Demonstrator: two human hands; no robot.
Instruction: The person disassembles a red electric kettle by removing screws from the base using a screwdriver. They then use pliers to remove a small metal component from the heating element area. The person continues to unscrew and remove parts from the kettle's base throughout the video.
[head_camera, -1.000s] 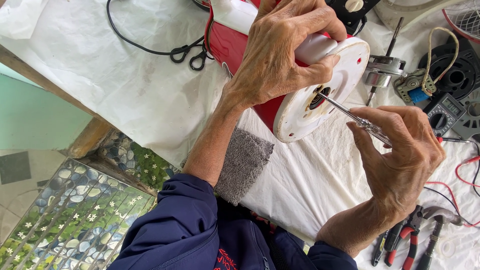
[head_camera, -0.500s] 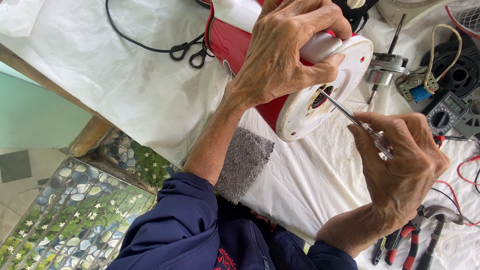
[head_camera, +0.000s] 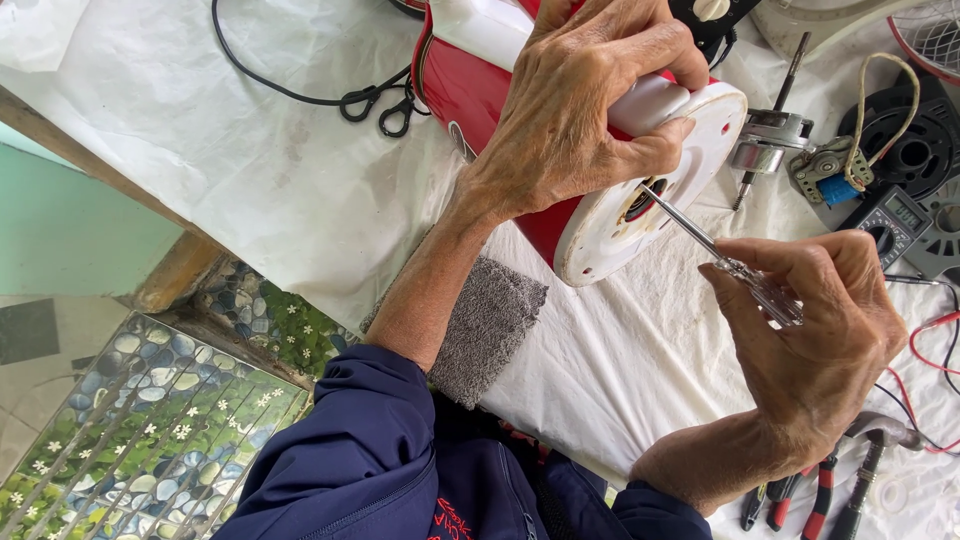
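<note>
Left hand (head_camera: 575, 120) grips fan base (head_camera: 620, 215); right hand (head_camera: 815, 340) angles screwdriver (head_camera: 720, 258) in

- Small repair spot, home-like, set at a table (head_camera: 250, 170) under a white sheet.
- Tools lie about: pliers (head_camera: 800, 500), a hammer (head_camera: 875, 455), a multimeter (head_camera: 890, 222) with red leads (head_camera: 925, 345).
- Loose parts at the far edge: a motor shaft (head_camera: 770, 140), black plastic housings (head_camera: 915, 140).
- Pebble-patterned floor tiles (head_camera: 120, 440) and a green wall (head_camera: 70, 230) show below the table edge.
</note>
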